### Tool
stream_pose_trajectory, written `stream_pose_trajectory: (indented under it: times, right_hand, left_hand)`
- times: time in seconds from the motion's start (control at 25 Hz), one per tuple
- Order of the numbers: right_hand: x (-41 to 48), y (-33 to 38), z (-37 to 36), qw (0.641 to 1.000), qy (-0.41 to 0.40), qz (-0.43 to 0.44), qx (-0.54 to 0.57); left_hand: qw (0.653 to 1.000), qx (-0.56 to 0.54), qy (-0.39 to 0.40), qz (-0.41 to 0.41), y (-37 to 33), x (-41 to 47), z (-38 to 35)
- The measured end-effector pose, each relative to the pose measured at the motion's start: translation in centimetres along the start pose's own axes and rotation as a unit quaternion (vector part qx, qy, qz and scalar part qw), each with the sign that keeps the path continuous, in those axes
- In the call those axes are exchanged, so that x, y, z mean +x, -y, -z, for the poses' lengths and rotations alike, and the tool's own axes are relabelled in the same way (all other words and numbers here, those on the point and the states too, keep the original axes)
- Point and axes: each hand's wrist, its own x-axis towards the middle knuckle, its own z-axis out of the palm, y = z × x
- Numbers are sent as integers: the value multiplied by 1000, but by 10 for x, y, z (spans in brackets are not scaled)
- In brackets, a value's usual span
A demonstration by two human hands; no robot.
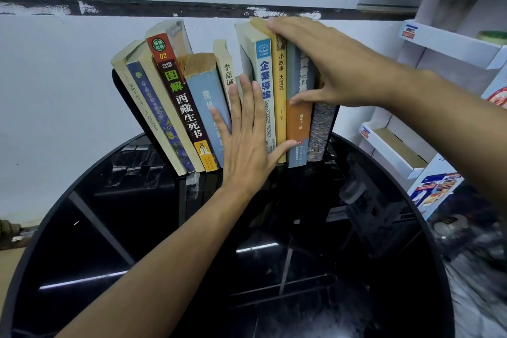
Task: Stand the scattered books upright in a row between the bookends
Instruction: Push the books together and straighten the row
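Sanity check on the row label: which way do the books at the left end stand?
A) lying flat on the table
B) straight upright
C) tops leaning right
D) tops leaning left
D: the left-end books slant with tops toward the left against the black bookend, unlike the near-vertical yellow book.

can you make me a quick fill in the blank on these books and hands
1. The books stand on a round ____ table.
2. The left hand presses flat, with its fingers ____.
3. The right hand reaches over the ____ of the books at the right end of the row.
4. The leftmost books lean to the ____.

Missing words: black; spread; tops; left
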Motion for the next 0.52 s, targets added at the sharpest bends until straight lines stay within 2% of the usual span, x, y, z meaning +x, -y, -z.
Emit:
stream_pose_trajectory:
  times: [0.52]
  right_hand:
    - [2, -5, -12, 999, -37, 11, 6]
  left_hand:
    - [1000, 30, -6, -6, 2, -1, -7]
